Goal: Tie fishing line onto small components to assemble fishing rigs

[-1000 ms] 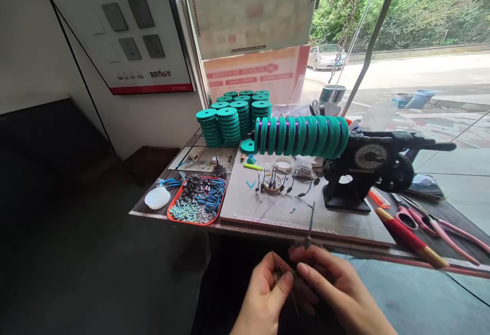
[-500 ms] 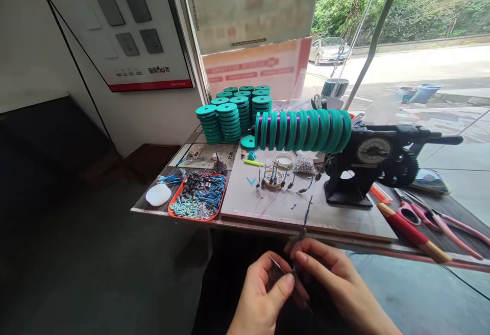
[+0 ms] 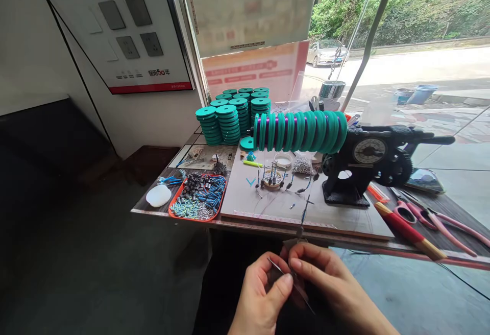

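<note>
My left hand (image 3: 262,294) is closed in a pinch on a thin metal needle-like tool (image 3: 274,264), which slants down to the right past the thumb. Close beside it, my right hand (image 3: 331,279) has thumb and fingertips pressed together at the lower end of a thin strand (image 3: 303,216). This strand carries a ribbed blue-grey piece and a grey lump, and stands up from the fingers in front of the board's edge. The exact spot between the fingertips is hidden. Both hands are over my dark-clothed lap, just off the table.
On the board (image 3: 245,202) stand a black winding machine (image 3: 346,166) loaded with green rings (image 3: 298,130), and a round dish (image 3: 272,179) with small strands. An orange tray (image 3: 197,217) of small parts is left, green spools (image 3: 228,123) behind, pink-handled scissors (image 3: 406,212) right.
Both hands keep their pinch close together. The right hand and the strand have shifted slightly left in view, and the whole scene has moved a little with the camera.
</note>
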`<state>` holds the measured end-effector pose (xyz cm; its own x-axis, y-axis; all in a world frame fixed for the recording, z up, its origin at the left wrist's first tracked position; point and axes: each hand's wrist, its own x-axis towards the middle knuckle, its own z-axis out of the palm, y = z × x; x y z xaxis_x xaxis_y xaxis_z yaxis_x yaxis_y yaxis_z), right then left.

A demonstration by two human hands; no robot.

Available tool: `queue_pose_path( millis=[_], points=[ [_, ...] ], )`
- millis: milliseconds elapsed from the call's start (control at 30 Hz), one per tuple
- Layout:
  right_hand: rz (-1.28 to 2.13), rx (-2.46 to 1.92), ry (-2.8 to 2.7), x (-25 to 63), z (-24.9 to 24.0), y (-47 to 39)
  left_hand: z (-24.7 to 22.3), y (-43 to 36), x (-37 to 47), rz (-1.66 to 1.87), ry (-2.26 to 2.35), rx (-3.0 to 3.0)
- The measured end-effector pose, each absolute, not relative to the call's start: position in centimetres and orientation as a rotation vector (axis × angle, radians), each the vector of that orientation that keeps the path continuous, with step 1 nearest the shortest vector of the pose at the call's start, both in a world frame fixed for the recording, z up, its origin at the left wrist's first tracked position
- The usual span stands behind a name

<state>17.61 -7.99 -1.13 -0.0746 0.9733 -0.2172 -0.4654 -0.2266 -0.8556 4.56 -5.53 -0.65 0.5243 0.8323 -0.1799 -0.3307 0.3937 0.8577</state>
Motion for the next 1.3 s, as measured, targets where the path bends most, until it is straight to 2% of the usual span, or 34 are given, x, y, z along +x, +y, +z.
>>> queue_pose_path(
  millis=[867,967,1167,1267,1300],
  points=[
    [1.409,-1.119,-0.881,17.6,-1.3,-8.4,-1.2,-5.3,4.6,0.792,0.719,0.873],
    [1.109,-1.326,-1.034,18.2,-1.4,-9.3,-1.6,-5.1,4.6,0.778,0.733,0.902],
    [-0.044,-1.811,-1.202,25.2,-0.4,-12.5,-1.0,-5.0,4.3,0.907,0.853,1.134],
    [-0.346,-2.291,-1.073,31.5,0.7,-13.7,-0.1,-5.0,4.2,1.038,0.928,1.295],
    [-0.341,-2.433,-1.079,33.2,1.0,-13.8,0.1,-4.9,4.2,1.065,0.938,1.333]
  ],
)
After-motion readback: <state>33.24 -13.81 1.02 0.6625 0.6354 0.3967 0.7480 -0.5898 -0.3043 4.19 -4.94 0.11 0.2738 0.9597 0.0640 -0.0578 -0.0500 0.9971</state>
